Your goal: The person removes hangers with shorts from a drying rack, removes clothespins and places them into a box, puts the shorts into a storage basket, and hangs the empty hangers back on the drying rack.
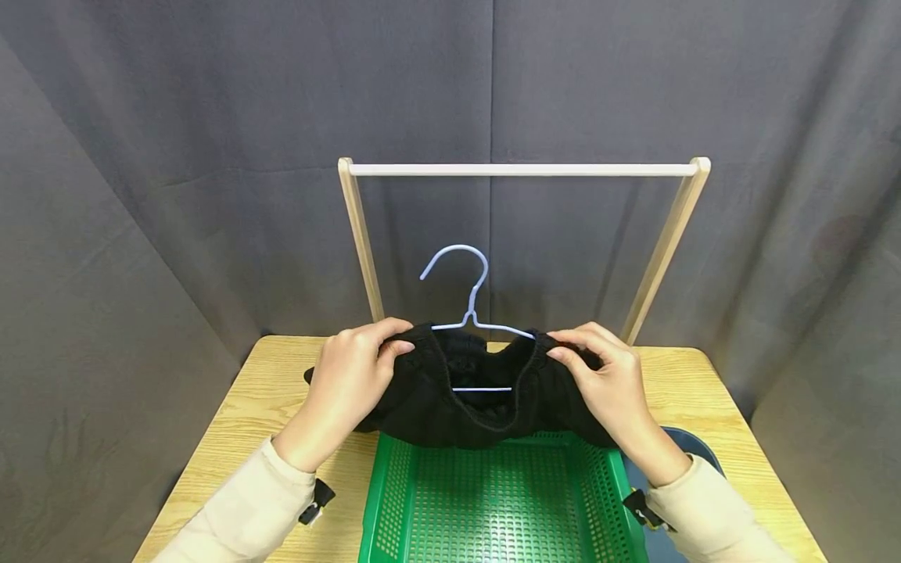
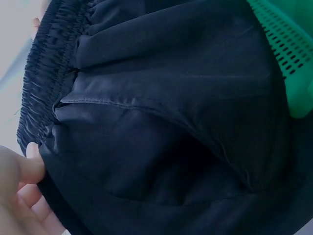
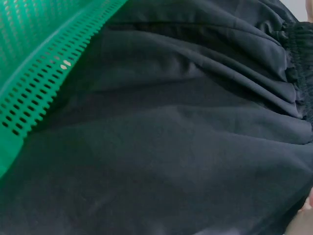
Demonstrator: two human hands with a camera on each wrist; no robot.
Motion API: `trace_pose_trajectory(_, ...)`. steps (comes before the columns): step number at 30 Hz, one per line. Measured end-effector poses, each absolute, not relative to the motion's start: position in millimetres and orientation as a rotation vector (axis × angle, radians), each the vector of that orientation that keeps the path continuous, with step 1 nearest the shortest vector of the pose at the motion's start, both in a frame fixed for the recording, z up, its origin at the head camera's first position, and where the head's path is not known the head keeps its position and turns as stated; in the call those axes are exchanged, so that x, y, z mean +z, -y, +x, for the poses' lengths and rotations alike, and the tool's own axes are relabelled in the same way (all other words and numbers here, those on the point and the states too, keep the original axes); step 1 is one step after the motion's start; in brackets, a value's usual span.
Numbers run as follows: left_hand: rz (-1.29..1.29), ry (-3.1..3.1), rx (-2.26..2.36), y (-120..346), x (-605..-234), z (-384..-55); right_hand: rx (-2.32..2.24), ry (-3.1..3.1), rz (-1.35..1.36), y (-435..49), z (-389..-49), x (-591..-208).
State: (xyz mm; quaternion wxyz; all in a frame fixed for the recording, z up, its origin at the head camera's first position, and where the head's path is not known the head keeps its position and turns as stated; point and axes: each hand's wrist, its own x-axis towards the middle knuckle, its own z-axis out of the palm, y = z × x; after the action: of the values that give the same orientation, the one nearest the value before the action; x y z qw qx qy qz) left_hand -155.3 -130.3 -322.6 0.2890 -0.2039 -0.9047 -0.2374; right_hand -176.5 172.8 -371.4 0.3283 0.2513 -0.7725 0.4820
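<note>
Black shorts (image 1: 486,430) with a gathered elastic waistband (image 2: 51,73) are spread between my two hands. My left hand (image 1: 349,381) pinches the fabric at the left of the waist opening, thumb and fingertips on its edge. Opposite it, my right hand (image 1: 611,377) pinches the right side the same way. A light blue hanger (image 1: 473,301) sits partly inside the waist, its hook standing up above the cloth and its lower bar showing through the opening. Its shoulder ends are hidden by the fabric. A pocket-like opening (image 2: 190,152) shows in the left wrist view.
A green perforated basket (image 1: 373,500) stands on the wooden table (image 1: 271,391), below and in front of the shorts. Behind rises a rack with a white rail (image 1: 521,170) and wooden posts. A dark blue container (image 1: 693,446) is partly hidden by my right arm. Grey curtains surround the table.
</note>
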Motion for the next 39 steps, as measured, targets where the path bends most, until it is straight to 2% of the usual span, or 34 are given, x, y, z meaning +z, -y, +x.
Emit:
trace_pose_trajectory(13,-0.552,2.368,-0.591,134.6,-327.2,-158.8,1.096,2.177,0.732,-178.3,-180.7,-360.7)
trace_pose_trajectory(39,-0.399,2.391,-0.653,153.1,-335.5,-166.6,0.947,2.111,0.575,-228.2,-189.8,-380.3)
